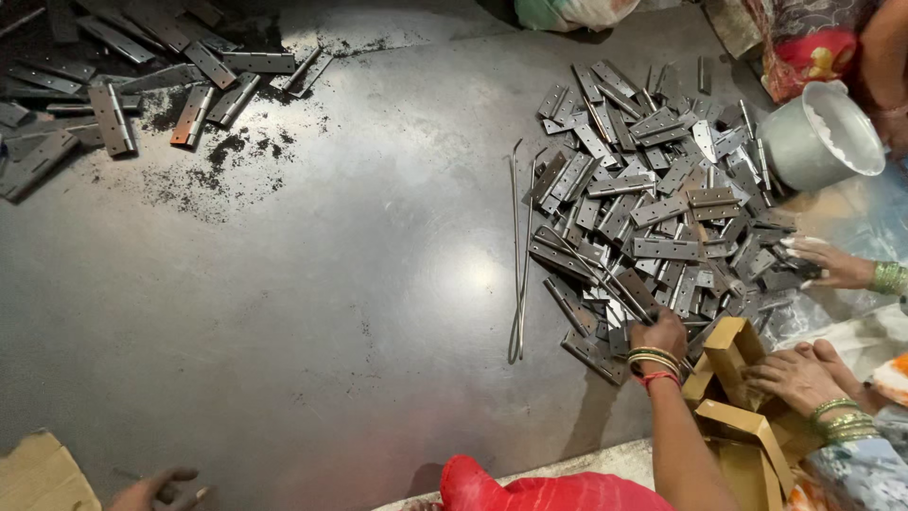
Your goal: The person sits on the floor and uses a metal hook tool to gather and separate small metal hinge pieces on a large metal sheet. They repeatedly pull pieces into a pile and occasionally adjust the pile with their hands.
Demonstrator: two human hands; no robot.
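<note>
- A fold of red cloth (539, 494) lies closest to me, well below the pile of hinges (643, 189) and at the root of the person's right arm.
- The right hand (659, 333) is planted on the near edge of that pile, wrist bent and knuckles up. Its fingers are curled down among the hinges, and I cannot tell whether they grip one.
- The left hand (156, 490) rests on the dark floor (331, 284), far to the left of the pile and beside a scrap of cardboard (43, 473). Its fingers are loosely apart and empty.
- By my reckoning most of the work remains. The pile is broad and loose, and only a few open cardboard boxes (733, 355) sit at its near right corner, their insides hidden.
- Two thin metal rods (520, 255) lie just left of the pile, and a second heap of darker hinges (113, 85) lies well off to the far left.
- Right of the pile, one co-worker's hand (794, 377) rests on the boxes and another (832, 265) touches the pile's edge. A tilted metal pot (818, 137) stands at its far right.
</note>
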